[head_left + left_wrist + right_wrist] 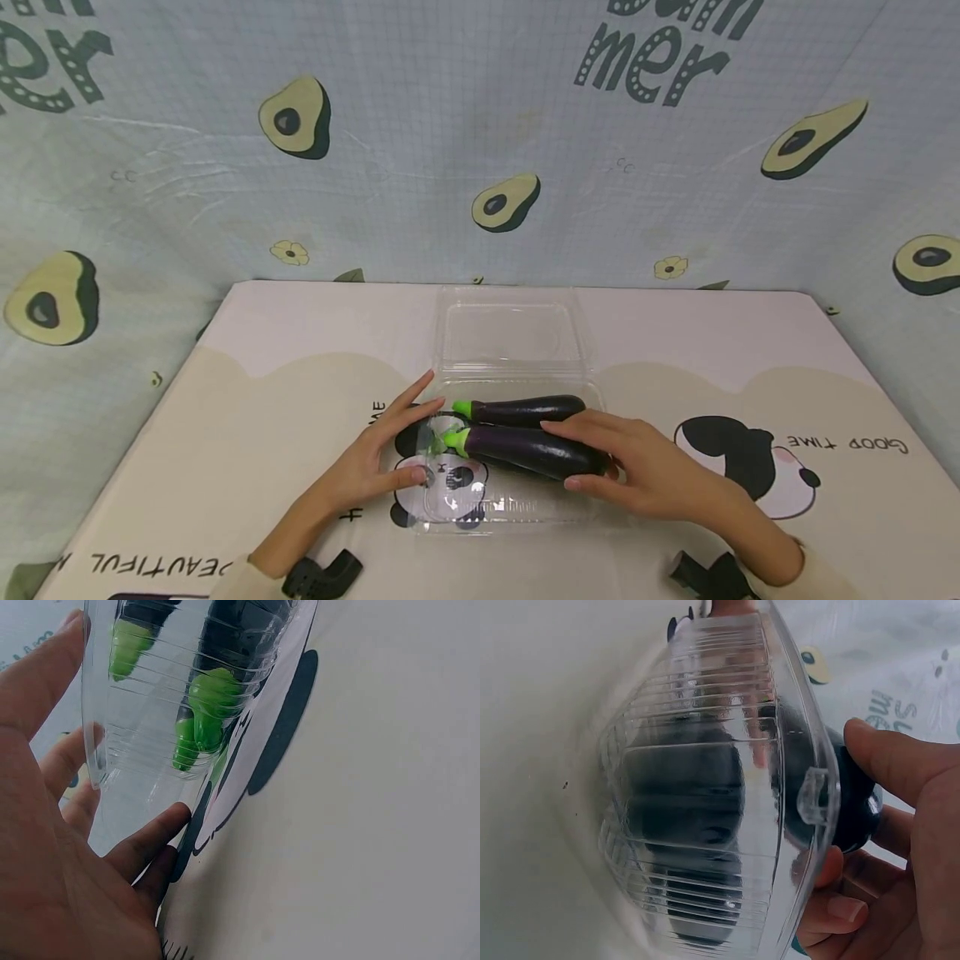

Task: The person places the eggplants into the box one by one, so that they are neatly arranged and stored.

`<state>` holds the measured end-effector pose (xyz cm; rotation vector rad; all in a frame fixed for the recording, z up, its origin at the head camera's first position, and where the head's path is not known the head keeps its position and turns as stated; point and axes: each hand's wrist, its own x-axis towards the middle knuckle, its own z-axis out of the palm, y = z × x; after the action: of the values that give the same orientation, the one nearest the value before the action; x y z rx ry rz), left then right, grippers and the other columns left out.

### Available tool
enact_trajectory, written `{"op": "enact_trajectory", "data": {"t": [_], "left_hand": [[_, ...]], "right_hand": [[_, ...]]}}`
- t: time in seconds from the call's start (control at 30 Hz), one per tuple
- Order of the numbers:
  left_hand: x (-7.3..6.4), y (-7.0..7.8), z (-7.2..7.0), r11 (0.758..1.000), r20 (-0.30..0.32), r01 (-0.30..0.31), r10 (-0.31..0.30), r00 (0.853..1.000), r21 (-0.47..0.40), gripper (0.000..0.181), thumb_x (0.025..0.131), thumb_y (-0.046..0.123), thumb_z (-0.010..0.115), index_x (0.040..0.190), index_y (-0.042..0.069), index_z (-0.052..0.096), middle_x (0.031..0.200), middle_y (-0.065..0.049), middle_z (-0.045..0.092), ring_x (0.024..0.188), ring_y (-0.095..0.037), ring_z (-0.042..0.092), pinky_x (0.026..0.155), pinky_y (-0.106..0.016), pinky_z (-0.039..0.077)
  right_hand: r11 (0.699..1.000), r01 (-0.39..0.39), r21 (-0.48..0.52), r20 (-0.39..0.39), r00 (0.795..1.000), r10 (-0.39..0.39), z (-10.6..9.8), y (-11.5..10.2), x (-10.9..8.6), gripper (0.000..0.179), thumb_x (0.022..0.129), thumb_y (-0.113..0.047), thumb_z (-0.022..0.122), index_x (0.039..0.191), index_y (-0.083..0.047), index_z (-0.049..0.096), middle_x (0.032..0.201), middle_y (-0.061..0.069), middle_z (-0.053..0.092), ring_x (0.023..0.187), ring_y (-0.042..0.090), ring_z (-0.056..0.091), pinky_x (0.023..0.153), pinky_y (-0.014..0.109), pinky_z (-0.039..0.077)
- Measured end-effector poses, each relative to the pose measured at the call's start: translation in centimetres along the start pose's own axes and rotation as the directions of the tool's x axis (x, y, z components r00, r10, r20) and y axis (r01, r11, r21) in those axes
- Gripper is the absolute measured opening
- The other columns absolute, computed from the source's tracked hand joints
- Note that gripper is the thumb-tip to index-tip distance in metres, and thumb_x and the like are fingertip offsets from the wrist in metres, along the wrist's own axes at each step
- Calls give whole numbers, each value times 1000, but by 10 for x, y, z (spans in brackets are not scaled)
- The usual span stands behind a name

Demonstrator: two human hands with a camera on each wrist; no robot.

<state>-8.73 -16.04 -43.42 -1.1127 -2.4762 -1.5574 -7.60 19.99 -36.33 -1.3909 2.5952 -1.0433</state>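
A clear plastic clamshell box lies with its lid folded back. My right hand grips the thick end of a dark purple eggplant over the box, thumb and fingers around it. Another eggplant lies behind it, green stem pointing left. Below the held one, a third is mostly hidden in the head view; its green stem shows through the plastic in the left wrist view. My left hand touches the box's left side with straight, spread fingers and holds no eggplant.
The box stands on a table mat printed with cartoon dogs and words. Behind the table hangs a pale cloth with avocado prints. Black wrist mounts sit by both forearms.
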Motion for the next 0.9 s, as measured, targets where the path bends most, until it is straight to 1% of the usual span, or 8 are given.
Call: {"op": "enact_trajectory", "data": {"t": [0.2, 0.37, 0.5, 0.67, 0.8, 0.9], "left_hand": [[0, -1, 0, 1000, -2, -3, 3, 1000, 4, 73, 78, 18, 71, 145, 10, 42, 159, -8, 11, 145, -29, 10, 101, -71, 15], [0, 0, 0, 1000, 0, -2, 2, 1000, 2, 73, 78, 18, 71, 144, 9, 42, 159, -8, 11, 145, -29, 10, 101, -71, 15], [0, -1, 0, 1000, 2, -8, 8, 1000, -1, 73, 79, 17, 70, 145, 8, 41, 159, -9, 11, 145, -29, 9, 101, -71, 15], [1, -1, 0, 1000, 3, -13, 13, 1000, -7, 72, 79, 17, 70, 145, 8, 41, 159, -9, 11, 145, -29, 9, 101, -71, 15], [0, -1, 0, 1000, 5, -8, 9, 1000, -12, 72, 79, 19, 70, 144, 8, 41, 159, -9, 11, 145, -29, 9, 101, -71, 14], [0, -1, 0, 1000, 4, -8, 8, 1000, -11, 72, 79, 18, 70, 144, 8, 41, 159, -9, 11, 145, -29, 9, 101, -71, 14]], "right_hand": [[1000, 10, -16, 23, 1000, -9, 1, -2, 0, 54, 90, -27, 68, 140, -16, 50, 121, -2, 57, 76, 1, 52, 55, 13, 44], [996, 62, -61, 48, 997, -59, 2, -2, 2, 53, 91, -29, 67, 138, -13, 51, 119, -1, 58, 72, -1, 49, 58, 10, 40], [990, 96, -103, 67, 994, -89, 3, -2, 4, 52, 91, -32, 66, 137, -12, 52, 118, -1, 59, 75, 0, 50, 63, 13, 41], [987, 113, -117, 85, 991, -103, 5, -3, 6, 52, 92, -33, 65, 138, -14, 51, 120, -2, 59, 80, 3, 52, 67, 17, 44], [983, 115, -146, 99, 990, -101, 7, -5, 7, 51, 93, -35, 63, 138, -14, 52, 120, -2, 58, 86, 5, 56, 69, 19, 47], [981, 99, -167, 120, 990, -80, 8, -6, 7, 51, 93, -37, 62, 138, -14, 53, 121, -3, 57, 86, 6, 56, 70, 20, 48]]}}
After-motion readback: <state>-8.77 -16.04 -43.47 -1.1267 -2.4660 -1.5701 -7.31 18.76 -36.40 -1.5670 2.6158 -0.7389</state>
